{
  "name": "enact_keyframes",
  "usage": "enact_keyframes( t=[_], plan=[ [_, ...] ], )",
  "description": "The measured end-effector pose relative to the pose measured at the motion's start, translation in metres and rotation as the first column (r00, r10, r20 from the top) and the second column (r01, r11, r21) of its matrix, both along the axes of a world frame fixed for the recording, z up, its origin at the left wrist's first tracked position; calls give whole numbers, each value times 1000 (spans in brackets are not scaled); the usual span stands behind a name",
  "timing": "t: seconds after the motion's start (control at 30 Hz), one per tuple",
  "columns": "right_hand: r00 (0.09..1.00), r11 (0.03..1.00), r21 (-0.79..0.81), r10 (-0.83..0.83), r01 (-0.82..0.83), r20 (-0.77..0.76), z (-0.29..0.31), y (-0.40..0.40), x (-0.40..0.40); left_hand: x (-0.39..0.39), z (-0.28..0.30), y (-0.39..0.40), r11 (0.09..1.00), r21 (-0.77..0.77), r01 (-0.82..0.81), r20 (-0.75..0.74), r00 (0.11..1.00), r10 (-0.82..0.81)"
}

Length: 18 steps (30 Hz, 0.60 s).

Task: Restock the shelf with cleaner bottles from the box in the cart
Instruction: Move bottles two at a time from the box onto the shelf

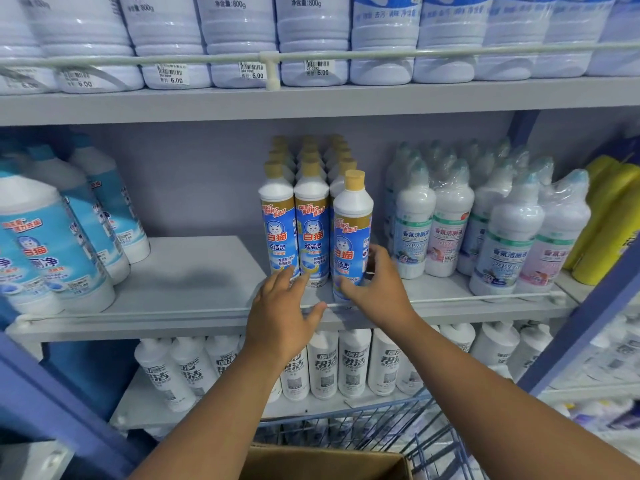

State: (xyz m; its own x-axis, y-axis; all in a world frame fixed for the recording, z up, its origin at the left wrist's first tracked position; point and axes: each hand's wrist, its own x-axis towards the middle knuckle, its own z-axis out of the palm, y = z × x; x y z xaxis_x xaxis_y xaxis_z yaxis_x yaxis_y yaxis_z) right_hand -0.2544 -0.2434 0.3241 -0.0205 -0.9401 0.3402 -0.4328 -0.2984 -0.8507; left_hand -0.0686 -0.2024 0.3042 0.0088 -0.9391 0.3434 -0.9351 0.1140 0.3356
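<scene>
A white cleaner bottle (351, 220) with a tan cap and blue cat label stands at the front of the middle shelf (194, 271). My right hand (377, 282) wraps around its lower part, thumb in front and fingers at its right side. Just left of it stand rows of the same cleaner bottles (294, 216), reaching to the back of the shelf. My left hand (282, 317) hovers with fingers spread in front of those rows, thumb near the shelf's front rail, holding nothing. The cardboard box (322, 462) shows at the bottom edge, inside the blue wire cart (398, 424).
Left of the tan-capped rows, bare shelf runs to blue-labelled bottles (52, 244). Shrink-wrapped white bottles (498, 223) and yellow bottles (609, 216) fill the right side. Large white bottles (242, 39) line the upper shelf behind a rail. White bottles (325, 362) stand on the lower shelf.
</scene>
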Motion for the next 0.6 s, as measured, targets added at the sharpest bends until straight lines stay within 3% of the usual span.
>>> enact_keyframes(
  t=[0.17, 0.37, 0.6],
  plan=[
    [995, 995, -38, -98, 97, -24, 0, -2, 9, -3, 0, 1, 1000, 24, 3, -7, 1000, -3],
    [1000, 1000, -31, 6, -6, 11, 0, 1, 5, 0, -1, -1, 1000, 25, 4, -16, 1000, -4],
    [1000, 997, -71, -7, 6, -9, 0, 6, 5, -2, -4, 2, 999, 30, 13, -19, 1000, -12]
  ],
)
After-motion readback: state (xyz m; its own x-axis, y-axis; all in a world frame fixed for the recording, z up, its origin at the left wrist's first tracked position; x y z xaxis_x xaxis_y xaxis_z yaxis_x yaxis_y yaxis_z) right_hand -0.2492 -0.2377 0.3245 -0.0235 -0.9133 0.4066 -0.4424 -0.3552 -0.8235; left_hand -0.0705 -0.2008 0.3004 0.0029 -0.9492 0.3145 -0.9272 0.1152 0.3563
